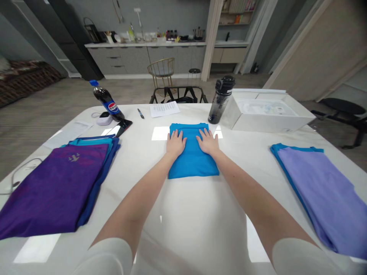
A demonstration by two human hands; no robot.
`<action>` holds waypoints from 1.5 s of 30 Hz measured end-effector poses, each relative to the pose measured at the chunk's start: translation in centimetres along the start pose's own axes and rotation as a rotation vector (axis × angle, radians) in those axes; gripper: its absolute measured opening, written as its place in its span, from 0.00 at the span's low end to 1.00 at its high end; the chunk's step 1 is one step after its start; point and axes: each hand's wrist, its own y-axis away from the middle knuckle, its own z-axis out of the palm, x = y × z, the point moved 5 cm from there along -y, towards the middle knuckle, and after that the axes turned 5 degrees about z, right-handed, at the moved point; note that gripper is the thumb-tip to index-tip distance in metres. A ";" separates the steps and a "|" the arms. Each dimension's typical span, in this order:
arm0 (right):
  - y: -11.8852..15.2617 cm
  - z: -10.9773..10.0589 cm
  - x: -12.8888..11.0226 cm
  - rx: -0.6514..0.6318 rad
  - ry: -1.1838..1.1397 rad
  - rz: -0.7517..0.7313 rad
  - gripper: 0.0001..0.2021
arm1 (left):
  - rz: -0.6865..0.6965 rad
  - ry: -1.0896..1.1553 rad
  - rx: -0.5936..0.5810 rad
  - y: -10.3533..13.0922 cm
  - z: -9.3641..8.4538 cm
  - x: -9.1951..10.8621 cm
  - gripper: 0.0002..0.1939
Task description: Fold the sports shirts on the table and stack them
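Note:
A blue garment [192,162], folded into a neat rectangle, lies flat on the white table [183,221] in front of me. My left hand [176,143] rests on its left edge with fingers stretched out. On the opposite edge, my right hand [208,142] lies flat with fingers spread. Neither hand grasps anything. To the left sits a stack of folded garments, topped by a purple shirt [65,183] over lighter and darker blue ones. At the right, a lavender garment [321,187] lies over another blue piece.
Along the table's far side stand a cola bottle [107,101], a dark water bottle [220,101] and an open white box [266,121]. A phone [124,126], a pen [140,113] and a printed sheet [164,109] lie there too. A cable [17,173] runs along the left edge.

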 end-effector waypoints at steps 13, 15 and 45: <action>11.7 0.5 -1.3 0.043 0.053 -0.051 0.30 | -0.039 -0.040 -0.018 10.1 -0.4 3.2 0.32; 12.5 0.0 -0.5 0.029 0.066 -0.009 0.32 | -0.014 -0.043 -0.023 11.0 -1.2 3.2 0.33; 34.2 -5.7 5.5 -0.653 -0.083 -0.003 0.14 | 0.472 0.002 -0.592 31.3 -10.3 5.4 0.15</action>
